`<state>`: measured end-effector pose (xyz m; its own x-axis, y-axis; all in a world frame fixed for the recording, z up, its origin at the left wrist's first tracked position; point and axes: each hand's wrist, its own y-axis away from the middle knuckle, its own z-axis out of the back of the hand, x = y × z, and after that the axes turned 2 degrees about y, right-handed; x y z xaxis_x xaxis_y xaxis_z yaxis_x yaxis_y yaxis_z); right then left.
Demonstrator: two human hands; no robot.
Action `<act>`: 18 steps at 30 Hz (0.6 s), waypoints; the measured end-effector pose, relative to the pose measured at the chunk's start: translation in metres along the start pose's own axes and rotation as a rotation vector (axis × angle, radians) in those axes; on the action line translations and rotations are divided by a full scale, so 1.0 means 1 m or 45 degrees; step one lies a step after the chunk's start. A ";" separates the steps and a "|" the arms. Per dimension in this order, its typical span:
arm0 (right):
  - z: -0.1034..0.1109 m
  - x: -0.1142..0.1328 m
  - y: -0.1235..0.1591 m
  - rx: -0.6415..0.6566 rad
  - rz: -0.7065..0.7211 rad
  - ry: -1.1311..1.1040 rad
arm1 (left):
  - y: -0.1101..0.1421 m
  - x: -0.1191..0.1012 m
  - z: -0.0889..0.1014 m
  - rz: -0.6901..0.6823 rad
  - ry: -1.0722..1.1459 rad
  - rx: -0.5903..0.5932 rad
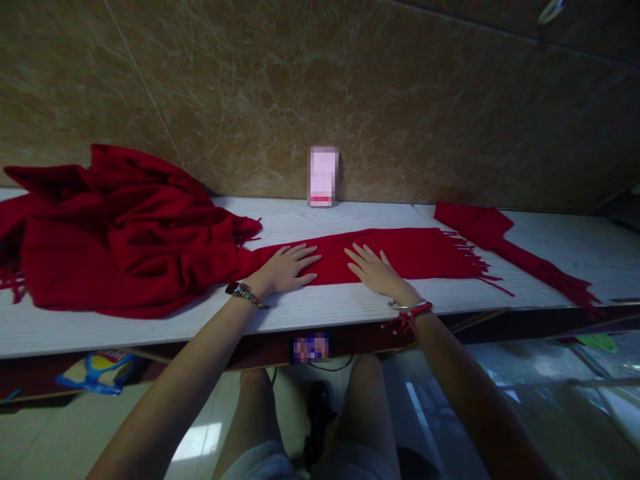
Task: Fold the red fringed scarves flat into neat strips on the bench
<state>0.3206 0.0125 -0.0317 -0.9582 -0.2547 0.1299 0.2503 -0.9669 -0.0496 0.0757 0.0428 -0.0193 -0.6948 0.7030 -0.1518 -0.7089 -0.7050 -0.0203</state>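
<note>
A red scarf [420, 255] is spread lengthwise on the white wood-grain table, its fringed end to the right. My left hand [289, 268] lies palm down on it with the fingers stretched out, a ring on one finger and bracelets at the wrist. Across a short stretch of red cloth, my right hand [374, 270] rests flat too, fingers apart. Toward the left the scarf meets a large crumpled heap of red cloth [125, 247]; whether they are one piece I cannot tell.
Another narrow red fringed piece [505, 240] lies at the right, reaching the front edge. A pink blurred box-like object [324, 177] stands against the brown marbled wall [240, 100]. Below the white tabletop [285, 319], a lower shelf holds a blue-and-yellow packet [103, 372] and a blurred screen [311, 348].
</note>
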 end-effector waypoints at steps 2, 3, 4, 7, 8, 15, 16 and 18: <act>0.004 -0.022 0.007 0.034 -0.096 0.053 | 0.000 0.000 0.000 -0.003 -0.001 0.000; 0.006 -0.033 0.010 0.056 -0.157 0.077 | -0.001 0.000 0.000 -0.002 -0.001 0.003; 0.008 -0.045 0.013 0.077 -0.216 0.096 | -0.001 0.000 0.000 0.002 0.001 0.007; 0.013 -0.070 0.019 0.112 -0.346 0.123 | -0.002 0.001 0.001 0.022 0.008 0.021; 0.014 -0.074 0.020 0.100 -0.370 0.120 | -0.002 0.001 0.001 0.032 0.010 0.025; 0.012 -0.051 0.003 -0.062 -0.208 -0.024 | 0.000 0.004 0.004 0.042 0.006 0.041; 0.010 -0.048 0.000 -0.051 -0.182 -0.041 | 0.000 0.004 0.004 0.041 0.006 0.036; 0.006 -0.048 -0.003 -0.013 -0.144 -0.045 | 0.001 0.006 0.003 0.040 0.007 0.028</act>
<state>0.3663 0.0278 -0.0314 -0.9748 -0.1443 0.1702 0.1390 -0.9894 -0.0430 0.0706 0.0466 -0.0171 -0.7163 0.6798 -0.1577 -0.6891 -0.7247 0.0062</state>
